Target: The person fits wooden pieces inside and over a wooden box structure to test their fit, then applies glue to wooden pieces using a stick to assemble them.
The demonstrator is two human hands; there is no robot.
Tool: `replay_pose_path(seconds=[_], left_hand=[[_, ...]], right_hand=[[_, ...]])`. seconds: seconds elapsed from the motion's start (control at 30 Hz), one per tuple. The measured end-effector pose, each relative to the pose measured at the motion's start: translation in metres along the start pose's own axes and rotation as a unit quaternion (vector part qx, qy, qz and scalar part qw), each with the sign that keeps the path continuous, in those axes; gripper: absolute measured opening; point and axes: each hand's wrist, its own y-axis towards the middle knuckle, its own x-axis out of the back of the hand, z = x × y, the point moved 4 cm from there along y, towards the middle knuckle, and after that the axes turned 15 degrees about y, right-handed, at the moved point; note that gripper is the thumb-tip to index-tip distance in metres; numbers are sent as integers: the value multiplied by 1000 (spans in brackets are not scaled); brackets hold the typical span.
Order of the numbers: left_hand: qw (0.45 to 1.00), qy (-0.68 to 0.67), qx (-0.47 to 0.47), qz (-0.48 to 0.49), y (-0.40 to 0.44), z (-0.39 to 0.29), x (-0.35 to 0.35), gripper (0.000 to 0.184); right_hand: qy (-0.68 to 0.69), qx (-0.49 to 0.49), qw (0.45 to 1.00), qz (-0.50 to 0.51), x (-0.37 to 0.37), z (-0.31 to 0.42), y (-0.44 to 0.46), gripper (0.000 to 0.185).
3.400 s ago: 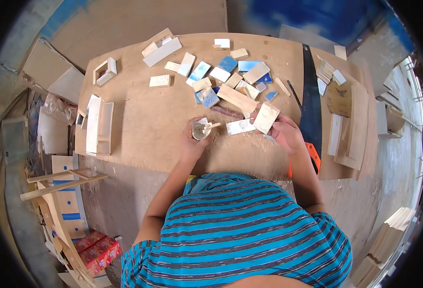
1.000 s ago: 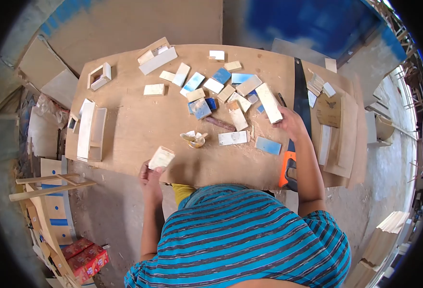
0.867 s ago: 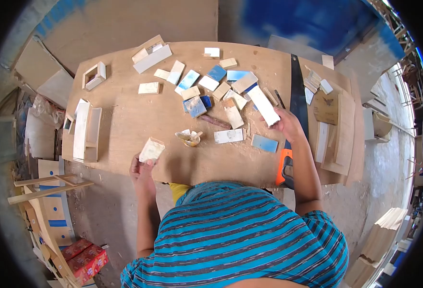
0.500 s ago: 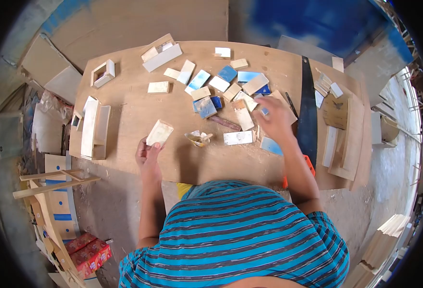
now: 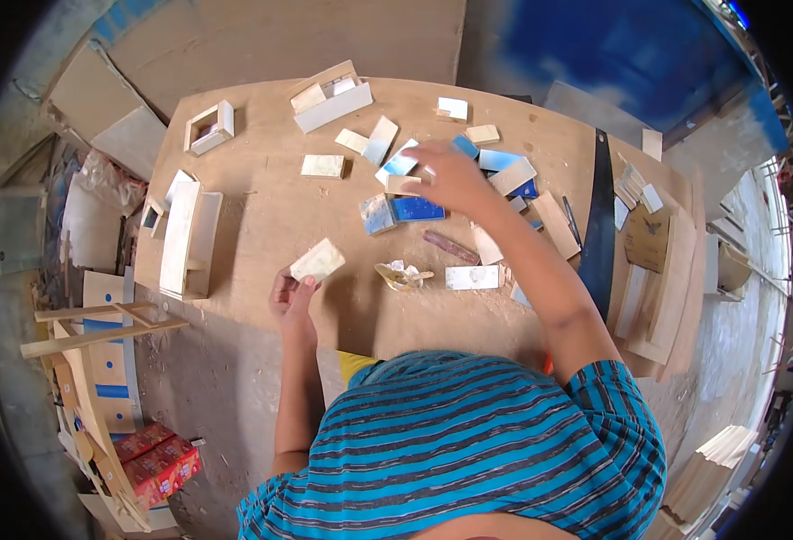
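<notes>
My left hand [image 5: 296,295] is closed around the lower end of a pale wooden block [image 5: 318,260], holding it up above the table's near side. My right hand [image 5: 450,178] reaches over the scattered blocks with thumb and fingers spread. Its fingertips are close to a small bare wood block [image 5: 403,185] and a blue-and-white block [image 5: 398,162]; whether they touch cannot be made out. Just below lie a speckled blue-grey block [image 5: 378,214] and a deep blue block [image 5: 418,209]. The hand and forearm hide part of the pile.
Open wooden boxes stand at the left and back, including a long one [image 5: 183,241]. A small bundle of scraps [image 5: 403,274], a dark brown stick [image 5: 451,247] and a white block [image 5: 471,277] lie nearby. A black strip [image 5: 601,216] crosses the table [image 5: 261,216] on the right.
My right hand has moved left across the pile, and the deep blue block is more exposed. My left hand still holds the pale block. The whole view has shifted slightly.
</notes>
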Motion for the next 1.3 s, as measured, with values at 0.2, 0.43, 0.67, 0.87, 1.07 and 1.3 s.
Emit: replay_pose_path(seconds=[0.2, 0.43, 0.67, 0.87, 1.07, 1.3], left_hand=[[998, -49, 45, -20, 6, 7, 21, 21], [995, -89, 48, -14, 42, 7, 0, 21], [998, -63, 25, -15, 58, 13, -24, 24], [998, 51, 20, 12, 51, 17, -20, 29], [915, 356, -190, -15, 57, 0, -28, 36], [973, -33, 10, 228, 42, -48, -63, 49]], right_hand=[[-101, -150, 981, 68, 45, -7, -72, 33], [-97, -154, 981, 61, 45, 7, -93, 28], [-12, 119, 990, 75, -36, 57, -25, 33], [71, -50, 989, 122, -56, 28, 18, 39], [500, -271, 813, 125, -49, 27, 20, 38], [409, -223, 870, 159, -46, 108, 14, 27]])
